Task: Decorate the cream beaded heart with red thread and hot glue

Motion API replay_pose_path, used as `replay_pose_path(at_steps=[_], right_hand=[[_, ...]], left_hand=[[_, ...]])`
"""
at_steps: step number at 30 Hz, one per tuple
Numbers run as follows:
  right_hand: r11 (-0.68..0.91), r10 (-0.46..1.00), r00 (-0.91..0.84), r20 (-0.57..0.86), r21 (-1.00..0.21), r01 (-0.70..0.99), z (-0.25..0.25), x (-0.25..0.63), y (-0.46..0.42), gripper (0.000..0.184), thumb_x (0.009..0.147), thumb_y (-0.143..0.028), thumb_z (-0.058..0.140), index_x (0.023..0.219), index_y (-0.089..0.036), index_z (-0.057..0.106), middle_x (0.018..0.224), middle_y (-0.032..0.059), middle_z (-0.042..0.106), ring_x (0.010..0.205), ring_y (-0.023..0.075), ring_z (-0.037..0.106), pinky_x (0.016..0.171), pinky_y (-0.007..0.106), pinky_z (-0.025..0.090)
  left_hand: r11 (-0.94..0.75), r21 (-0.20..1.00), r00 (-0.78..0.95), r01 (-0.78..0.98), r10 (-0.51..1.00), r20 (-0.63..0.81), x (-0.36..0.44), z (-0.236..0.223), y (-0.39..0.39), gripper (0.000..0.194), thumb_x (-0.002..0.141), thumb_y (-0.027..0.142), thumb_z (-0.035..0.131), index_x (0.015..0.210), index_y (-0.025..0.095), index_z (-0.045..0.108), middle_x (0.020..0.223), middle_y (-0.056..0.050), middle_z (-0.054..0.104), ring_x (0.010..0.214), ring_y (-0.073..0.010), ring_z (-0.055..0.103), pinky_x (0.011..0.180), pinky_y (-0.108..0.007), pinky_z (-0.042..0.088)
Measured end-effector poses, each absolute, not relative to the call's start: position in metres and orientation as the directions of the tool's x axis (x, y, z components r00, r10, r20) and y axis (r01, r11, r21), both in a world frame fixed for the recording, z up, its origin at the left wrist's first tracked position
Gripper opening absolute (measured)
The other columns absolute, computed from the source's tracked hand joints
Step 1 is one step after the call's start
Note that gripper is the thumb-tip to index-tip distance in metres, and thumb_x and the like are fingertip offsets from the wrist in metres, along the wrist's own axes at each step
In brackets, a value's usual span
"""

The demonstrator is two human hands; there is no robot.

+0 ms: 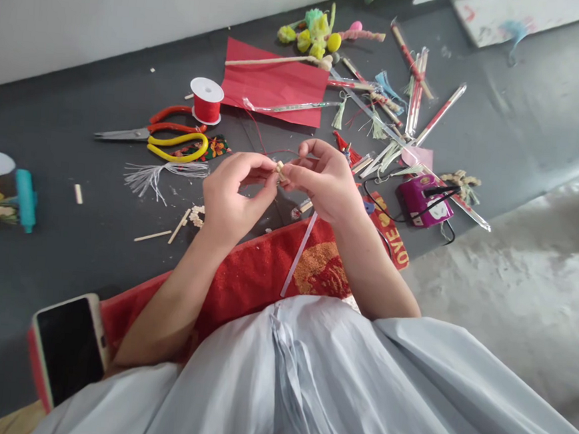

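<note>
Both hands meet over the near part of the grey table. My left hand [238, 193] is closed, thumb and forefinger pinching a small pale beaded piece [280, 170]. From the other side my right hand [325, 180] pinches the same piece, its fingers curled. A thin red cord [260, 133] runs near the fingertips toward a spool of red thread [207, 103]. The fingers partly hide the piece, so its full shape does not show. Below the hands lies a red towel [245, 267] with an orange pattern, and a translucent stick [299, 254] crosses it.
Left of the hands are scissors [123, 134], yellow-handled pliers [177, 147], a white tassel [155, 174] and thin sticks [152, 236]. Red paper [274, 85] lies behind. Wrapped sticks [418, 97] and a purple box [424, 197] are at right. A phone [69, 347] sits at front left.
</note>
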State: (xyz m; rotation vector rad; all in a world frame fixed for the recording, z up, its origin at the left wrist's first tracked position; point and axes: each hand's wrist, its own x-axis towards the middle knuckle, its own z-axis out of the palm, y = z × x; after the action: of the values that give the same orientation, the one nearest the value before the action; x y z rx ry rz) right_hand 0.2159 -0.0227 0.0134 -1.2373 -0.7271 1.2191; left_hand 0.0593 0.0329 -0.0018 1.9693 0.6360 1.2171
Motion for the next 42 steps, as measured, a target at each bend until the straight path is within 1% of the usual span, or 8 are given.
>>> replay_pose_path(at_steps=[3,8,12,17,24,30,35,42], right_hand=[[-0.106,0.942,0.274,-0.193,-0.947,-0.303,0.015,0.215,-0.022,0.050,0.067,-0.031,0.089,0.086,-0.026,0.043,0.074,-0.0067,0.066,0.064,0.0088,0.066,0.066,0.024,0.062],[-0.104,0.926,0.315,-0.209,-0.942,-0.320,0.018,0.213,-0.021,0.051,0.067,-0.032,0.089,0.086,-0.026,0.043,0.074,-0.0068,0.063,0.065,0.0088,0.066,0.067,0.024,0.062],[-0.109,0.919,0.325,-0.222,-0.937,-0.331,0.019,0.212,-0.020,0.048,0.069,-0.030,0.087,0.088,-0.026,0.043,0.075,-0.0063,0.063,0.072,0.0107,0.068,0.069,0.024,0.063],[-0.124,0.922,0.305,-0.238,-0.929,-0.349,0.020,0.210,-0.020,0.048,0.070,-0.029,0.087,0.089,-0.026,0.043,0.077,-0.0056,0.064,0.073,0.0116,0.069,0.070,0.025,0.063],[-0.117,0.935,0.271,-0.228,-0.922,-0.369,0.023,0.208,-0.022,0.050,0.069,-0.032,0.089,0.089,-0.025,0.043,0.078,-0.0059,0.065,0.073,0.0107,0.070,0.071,0.024,0.064],[-0.116,0.926,0.293,-0.238,-0.918,-0.380,0.029,0.203,-0.023,0.051,0.068,-0.034,0.090,0.089,-0.026,0.044,0.081,-0.0045,0.067,0.077,0.0120,0.072,0.071,0.024,0.063],[-0.144,0.920,0.282,-0.273,-0.903,-0.405,0.036,0.202,-0.024,0.040,0.078,-0.036,0.083,0.087,-0.025,0.046,0.077,-0.0040,0.067,0.071,0.0106,0.073,0.069,0.022,0.063],[-0.165,0.906,0.281,-0.316,-0.876,-0.454,0.041,0.200,-0.025,0.034,0.083,-0.037,0.077,0.086,-0.024,0.046,0.076,-0.0025,0.072,0.067,0.0100,0.072,0.069,0.022,0.064]], left_hand=[[-0.654,0.756,0.436,0.036,0.691,0.577,0.059,-0.002,0.033,0.012,0.090,0.013,0.067,0.098,0.021,0.070,0.098,0.000,0.077,0.086,-0.0124,0.076,0.081,-0.024,0.066],[-0.797,0.590,0.436,0.127,0.579,0.689,0.058,-0.004,0.033,0.011,0.095,0.017,0.065,0.102,0.022,0.071,0.107,-0.002,0.079,0.102,-0.0171,0.076,0.094,-0.031,0.065],[-0.863,0.471,0.420,0.181,0.501,0.757,0.058,-0.009,0.033,0.019,0.096,0.020,0.065,0.114,0.022,0.070,0.115,-0.004,0.079,0.108,-0.0185,0.076,0.098,-0.032,0.063],[-0.887,0.382,0.434,0.259,0.460,0.774,0.057,-0.013,0.032,0.017,0.098,0.023,0.064,0.114,0.023,0.071,0.122,-0.004,0.078,0.112,-0.0188,0.076,0.100,-0.031,0.061],[-0.866,0.461,0.443,0.197,0.498,0.746,0.054,-0.014,0.034,0.020,0.101,0.025,0.059,0.119,0.025,0.069,0.125,-0.003,0.077,0.116,-0.0192,0.075,0.105,-0.032,0.059],[-0.787,0.596,0.430,0.161,0.599,0.675,0.054,-0.011,0.033,0.016,0.100,0.031,0.062,0.111,0.025,0.072,0.122,-0.004,0.078,0.116,-0.0220,0.075,0.107,-0.039,0.060],[-0.756,0.623,0.364,0.202,0.648,0.669,0.055,-0.011,0.031,0.016,0.100,0.034,0.061,0.107,0.025,0.072,0.117,-0.003,0.079,0.110,-0.0209,0.077,0.098,-0.038,0.065],[-0.651,0.757,0.196,0.053,0.750,0.631,0.061,-0.014,0.029,0.017,0.099,0.041,0.064,0.107,0.026,0.069,0.114,-0.004,0.078,0.104,-0.0200,0.078,0.089,-0.037,0.069]])
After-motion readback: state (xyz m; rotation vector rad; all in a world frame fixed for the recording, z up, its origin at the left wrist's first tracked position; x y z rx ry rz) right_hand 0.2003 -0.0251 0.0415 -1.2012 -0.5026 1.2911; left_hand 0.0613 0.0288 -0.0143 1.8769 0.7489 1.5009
